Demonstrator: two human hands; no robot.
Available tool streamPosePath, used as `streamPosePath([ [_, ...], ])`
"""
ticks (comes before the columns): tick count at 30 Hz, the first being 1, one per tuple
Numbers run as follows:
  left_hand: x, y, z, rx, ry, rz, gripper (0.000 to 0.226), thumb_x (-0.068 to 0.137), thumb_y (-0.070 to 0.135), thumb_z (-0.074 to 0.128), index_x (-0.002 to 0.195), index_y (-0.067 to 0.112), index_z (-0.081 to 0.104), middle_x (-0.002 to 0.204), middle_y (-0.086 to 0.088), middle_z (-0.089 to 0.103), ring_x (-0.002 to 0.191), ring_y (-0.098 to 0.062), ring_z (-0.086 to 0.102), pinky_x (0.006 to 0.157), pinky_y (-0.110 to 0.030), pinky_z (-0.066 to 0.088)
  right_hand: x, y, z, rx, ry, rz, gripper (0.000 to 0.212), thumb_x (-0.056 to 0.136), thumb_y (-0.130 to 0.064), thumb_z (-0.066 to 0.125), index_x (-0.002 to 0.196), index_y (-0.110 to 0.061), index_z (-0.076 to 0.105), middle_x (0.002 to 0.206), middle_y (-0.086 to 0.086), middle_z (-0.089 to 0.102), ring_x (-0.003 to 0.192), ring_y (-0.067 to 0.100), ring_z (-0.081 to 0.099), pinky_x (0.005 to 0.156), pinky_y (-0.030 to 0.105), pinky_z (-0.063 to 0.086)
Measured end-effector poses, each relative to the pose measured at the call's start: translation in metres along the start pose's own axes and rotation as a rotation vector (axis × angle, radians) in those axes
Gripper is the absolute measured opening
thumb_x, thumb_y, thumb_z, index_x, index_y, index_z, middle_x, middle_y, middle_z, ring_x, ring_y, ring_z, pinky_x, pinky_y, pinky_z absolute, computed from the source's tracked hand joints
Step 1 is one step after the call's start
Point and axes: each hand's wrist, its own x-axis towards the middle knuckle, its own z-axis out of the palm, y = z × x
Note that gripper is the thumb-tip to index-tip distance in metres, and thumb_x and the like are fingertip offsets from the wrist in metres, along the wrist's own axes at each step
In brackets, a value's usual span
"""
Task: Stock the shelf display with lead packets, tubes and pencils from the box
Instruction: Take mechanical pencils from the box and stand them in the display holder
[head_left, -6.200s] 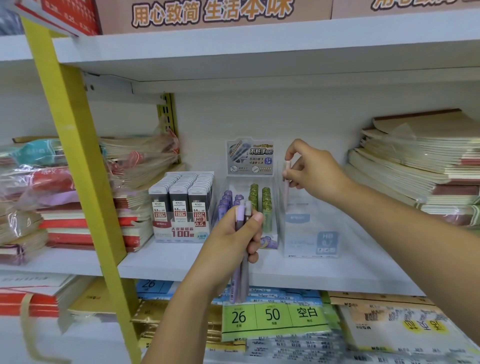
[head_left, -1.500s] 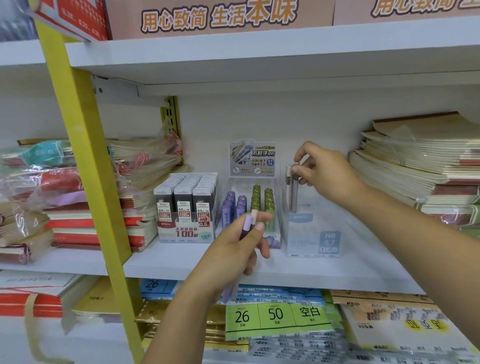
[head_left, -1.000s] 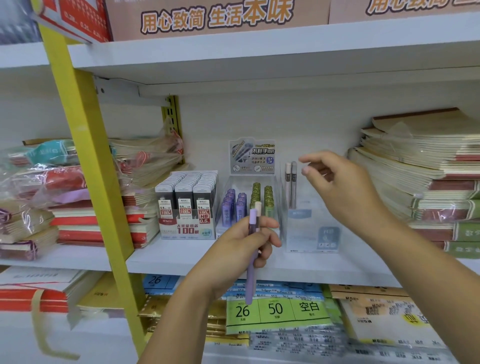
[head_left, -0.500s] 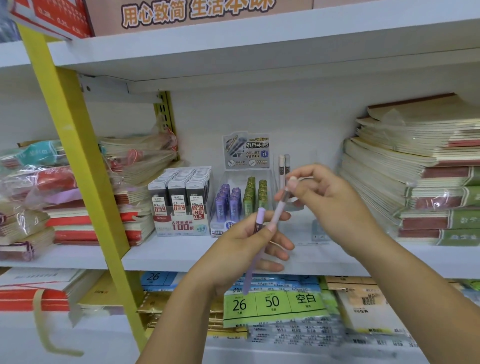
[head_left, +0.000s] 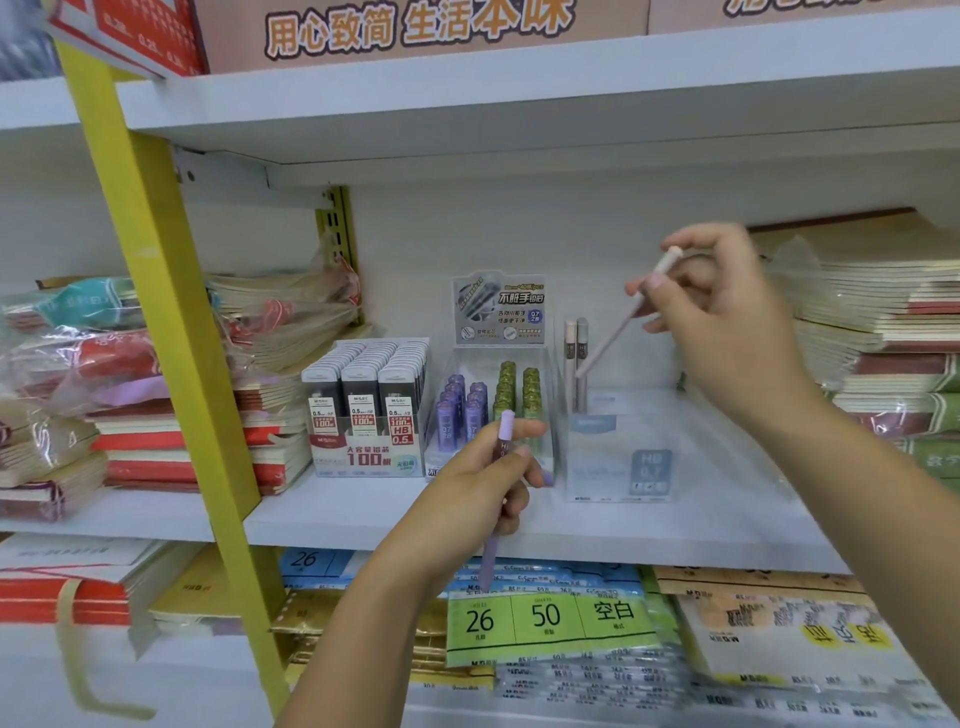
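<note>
Pink pencil (head_left: 613, 332) is now pinched by right hand (head_left: 727, 332), taken over from left hand (head_left: 478, 493) where only purple pencil (head_left: 505, 428) is gripped; tip is held below the pinch, at two standing pencils (head_left: 575, 343) in clear tray (head_left: 618, 467), so insertion is judged next.

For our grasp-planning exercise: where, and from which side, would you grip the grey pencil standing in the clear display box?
Probably pinch the top of the grey pencil from above: it stands upright at the back of the clear display box, a beige pencil close beside it.
</note>
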Motion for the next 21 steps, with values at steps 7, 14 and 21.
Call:
streamPosePath([
  [7, 0.001, -0.002, -0.003, 0.033, 0.022, 0.034, 0.024, 0.106, 0.028, 0.044, 0.118, 0.032, 0.064, 0.078, 0.006, 0.064, 0.062, -0.01, 0.047, 0.058, -0.024, 0.043, 0.006, 0.039, 0.021, -0.318, -0.283, 0.075, 0.032, 0.092, -0.015, 0.063, 0.087, -0.043, 0.048, 0.084, -0.005, 0.072, 0.074, 0.005, 0.069, 0.077, 0.043, 0.058],
  [14, 0.001, -0.002, -0.005, 0.094, 0.018, 0.083, 0.025, 0.106, 0.034, 0.041, 0.119, 0.041, 0.062, 0.076, 0.005, 0.063, 0.06, -0.012, 0.045, 0.063, -0.028, 0.042, 0.009, 0.043, 0.027, -0.399, -0.306, 0.034, 0.028, 0.091, -0.02, 0.064, 0.092, -0.039, 0.042, 0.073, -0.008, 0.07, 0.067, -0.001, 0.065, 0.068, 0.034, 0.055],
  [21, 0.002, -0.003, -0.008, -0.016, 0.016, 0.033, 0.023, 0.106, 0.023, 0.045, 0.122, 0.028, 0.061, 0.07, 0.005, 0.057, 0.055, -0.01, 0.036, 0.053, -0.022, 0.036, 0.019, 0.049, 0.036, -0.426, -0.318, 0.052, 0.024, 0.089, -0.018, 0.067, 0.096, -0.029, 0.047, 0.068, -0.002, 0.069, 0.062, 0.006, 0.066, 0.07, 0.039, 0.058],
])
